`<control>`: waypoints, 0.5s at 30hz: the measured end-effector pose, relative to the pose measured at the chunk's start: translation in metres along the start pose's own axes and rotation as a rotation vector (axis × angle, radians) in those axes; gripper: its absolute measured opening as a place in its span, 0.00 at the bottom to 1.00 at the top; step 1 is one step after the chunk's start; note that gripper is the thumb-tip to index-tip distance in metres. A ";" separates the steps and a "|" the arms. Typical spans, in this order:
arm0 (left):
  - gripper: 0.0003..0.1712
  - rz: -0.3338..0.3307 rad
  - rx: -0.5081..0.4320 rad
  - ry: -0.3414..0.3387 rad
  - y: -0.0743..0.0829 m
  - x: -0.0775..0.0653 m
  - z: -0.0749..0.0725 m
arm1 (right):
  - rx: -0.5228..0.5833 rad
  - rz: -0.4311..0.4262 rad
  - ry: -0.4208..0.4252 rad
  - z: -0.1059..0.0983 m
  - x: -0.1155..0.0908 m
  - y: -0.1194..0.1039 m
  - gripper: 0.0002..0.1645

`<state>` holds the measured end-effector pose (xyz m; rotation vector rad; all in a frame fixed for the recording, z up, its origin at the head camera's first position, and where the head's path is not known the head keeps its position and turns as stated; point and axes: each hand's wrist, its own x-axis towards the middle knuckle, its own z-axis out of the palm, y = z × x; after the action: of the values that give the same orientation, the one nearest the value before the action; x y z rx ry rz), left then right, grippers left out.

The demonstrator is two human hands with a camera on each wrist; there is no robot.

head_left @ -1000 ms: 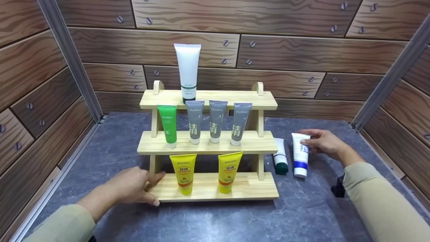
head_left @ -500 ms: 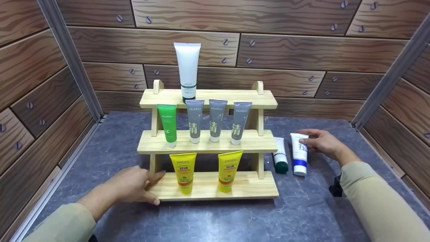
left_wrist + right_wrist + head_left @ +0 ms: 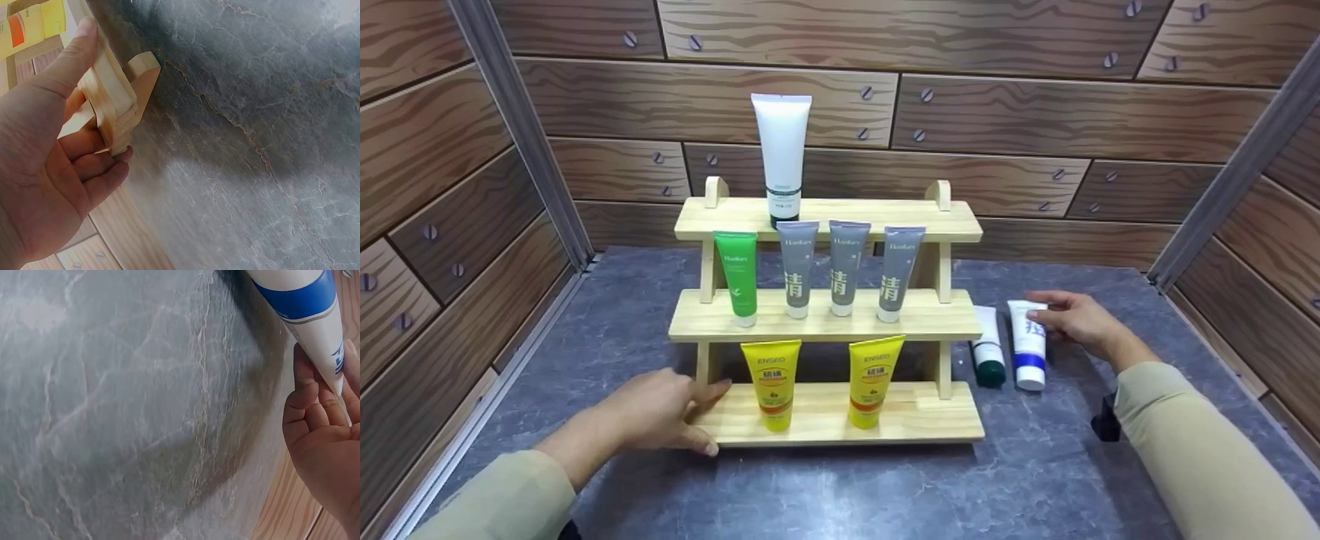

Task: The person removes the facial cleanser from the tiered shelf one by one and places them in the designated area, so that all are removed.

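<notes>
My left hand point(image 3: 656, 412) grips the left end of the wooden three-tier display rack's bottom shelf point(image 3: 825, 420), thumb on top and fingers curled beneath in the left wrist view. To the right of the rack, my right hand point(image 3: 1084, 322) pinches the flat end of a white tube with a blue band point(image 3: 1027, 345). Its cap points down toward me; whether it touches the table I cannot tell. The right wrist view shows the same blue-banded tube point(image 3: 304, 304) between thumb and fingers. Just left of it lies a white tube with a dark green cap point(image 3: 988, 349), partly behind the rack.
Two yellow tubes point(image 3: 772, 386) stand on the bottom shelf. A green tube point(image 3: 739, 277) and three grey tubes point(image 3: 849, 270) stand on the middle tier. One tall white tube point(image 3: 784, 154) stands on top. Wood-patterned walls point(image 3: 1035, 120) enclose the dark marbled table point(image 3: 885, 495).
My right hand has shifted slightly left with the blue-banded tube, bringing it a little nearer the green-capped one. My left hand keeps its grip on the rack, which stays in place.
</notes>
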<state>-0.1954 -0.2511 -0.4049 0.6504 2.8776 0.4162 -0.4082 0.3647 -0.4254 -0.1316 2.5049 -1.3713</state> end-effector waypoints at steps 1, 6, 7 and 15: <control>0.54 -0.003 -0.001 -0.001 0.000 0.000 0.000 | -0.005 0.004 0.002 0.000 0.001 0.000 0.44; 0.55 -0.021 -0.007 -0.008 0.001 0.000 -0.001 | -0.026 0.012 0.005 0.002 0.004 0.003 0.44; 0.55 -0.023 -0.008 -0.008 0.001 0.000 -0.001 | -0.028 0.009 0.003 0.003 0.004 0.003 0.43; 0.55 -0.026 -0.007 -0.005 0.001 -0.001 0.000 | -0.040 0.007 0.010 0.007 0.008 0.007 0.42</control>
<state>-0.1942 -0.2504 -0.4042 0.6119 2.8753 0.4202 -0.4132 0.3610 -0.4359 -0.1239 2.5396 -1.3221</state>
